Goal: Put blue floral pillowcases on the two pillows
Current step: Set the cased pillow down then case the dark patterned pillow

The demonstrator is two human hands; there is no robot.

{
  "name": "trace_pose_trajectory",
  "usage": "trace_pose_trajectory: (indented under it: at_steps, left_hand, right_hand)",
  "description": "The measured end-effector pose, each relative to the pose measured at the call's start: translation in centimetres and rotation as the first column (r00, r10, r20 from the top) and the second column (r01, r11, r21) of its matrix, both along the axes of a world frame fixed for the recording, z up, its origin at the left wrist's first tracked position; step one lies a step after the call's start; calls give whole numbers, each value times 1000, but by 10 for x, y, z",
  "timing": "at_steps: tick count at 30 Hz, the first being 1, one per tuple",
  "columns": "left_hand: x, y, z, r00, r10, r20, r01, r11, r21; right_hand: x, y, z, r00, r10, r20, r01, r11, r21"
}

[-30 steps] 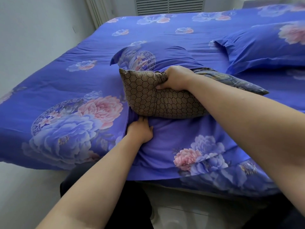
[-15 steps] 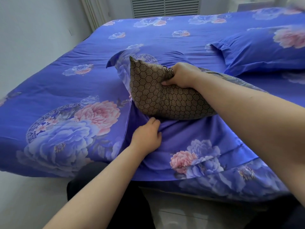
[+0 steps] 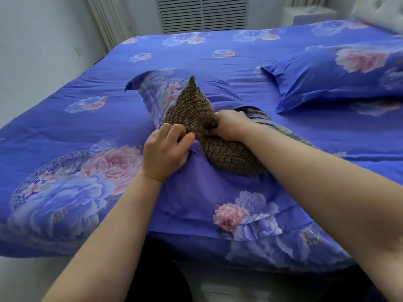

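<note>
the brown honeycomb-patterned pillow [image 3: 226, 153] lies near the middle of the bed [image 3: 218, 62], bent so that one corner stands up pointing toward 12 o'clock while the rest runs off toward 4 o'clock. the right hand [image 3: 229, 125] is clenched around the pillow at the bend, fingers buried in the fabric. the left hand [image 3: 165, 151], just at 9 o'clock of the pillow, pinches the edge of the blue floral pillowcase [image 3: 196, 192] between thumb and curled fingers, touching the pillow's lower side. the pillowcase spreads flat from under the pillow toward 6 o'clock, reaching the bed's near edge, with a pink and blue flower printed on it. another flap of it rises behind the pillow at 11 o'clock. whether any of the pillow is already inside the case cannot be told. at 2 o'clock, well apart, a second pillow [image 3: 340, 73] already dressed in the same blue floral cloth lies on the bed. a louvred white vent [image 3: 202, 13] sits in the wall at 12 o'clock.
</note>
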State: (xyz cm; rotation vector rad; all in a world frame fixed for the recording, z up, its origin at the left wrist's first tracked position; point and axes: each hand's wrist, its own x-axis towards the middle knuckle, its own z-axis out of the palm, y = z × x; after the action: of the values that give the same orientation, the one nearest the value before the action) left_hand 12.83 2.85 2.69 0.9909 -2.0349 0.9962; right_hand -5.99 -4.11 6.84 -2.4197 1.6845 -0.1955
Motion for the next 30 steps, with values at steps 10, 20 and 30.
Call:
trace_pose_trajectory:
  at_steps: [10,20,30]
  left_hand:
    - [-36,-25,-2,980,-148,-135,179,951,253]
    - [-9,15,13,924,116,363,-381,343,859]
    - [-20,36,3,991,-122,49,102,949,299]
  right_hand:
    - [-23,22,-26,998,32,-61,-33,999,-16]
    - [-11,80,-63,982,184,38,-176,971,-164]
    - [-4,81,-21,983,157,-98,-152,987,55]
